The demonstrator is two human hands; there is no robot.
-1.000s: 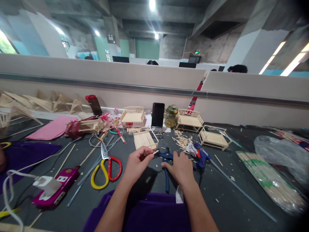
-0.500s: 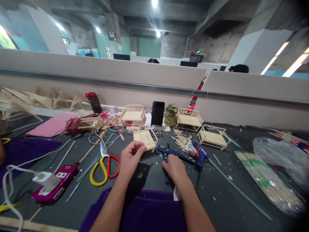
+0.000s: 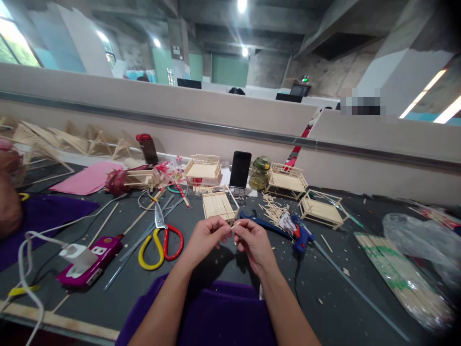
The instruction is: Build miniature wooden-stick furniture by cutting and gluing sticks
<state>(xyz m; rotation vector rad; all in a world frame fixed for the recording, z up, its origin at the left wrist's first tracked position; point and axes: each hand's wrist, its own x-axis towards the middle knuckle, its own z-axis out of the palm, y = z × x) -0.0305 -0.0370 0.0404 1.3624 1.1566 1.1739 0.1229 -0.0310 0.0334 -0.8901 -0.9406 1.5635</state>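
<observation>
My left hand (image 3: pixel 205 239) and my right hand (image 3: pixel 255 241) meet in front of me, both pinching a short thin wooden stick (image 3: pixel 235 224) between their fingertips. Just beyond them on the dark table lies a small flat panel of glued sticks (image 3: pixel 218 205). Blue-handled cutters (image 3: pixel 264 222) lie right behind my right hand, untouched. A blue glue gun (image 3: pixel 300 234) rests to their right, beside a heap of cut stick bits (image 3: pixel 273 209).
Yellow and red scissors (image 3: pixel 160 238) lie left of my hands, a magenta device (image 3: pixel 90 258) with white cable further left. Three small stick furniture models (image 3: pixel 203 169) (image 3: pixel 288 180) (image 3: pixel 321 210), a propped phone (image 3: pixel 240 169) and a jar stand at the back. Bagged sticks (image 3: pixel 399 274) lie right.
My right hand let go of the blue cutters and rose to join my left hand on the small stick. The view shifted slightly left.
</observation>
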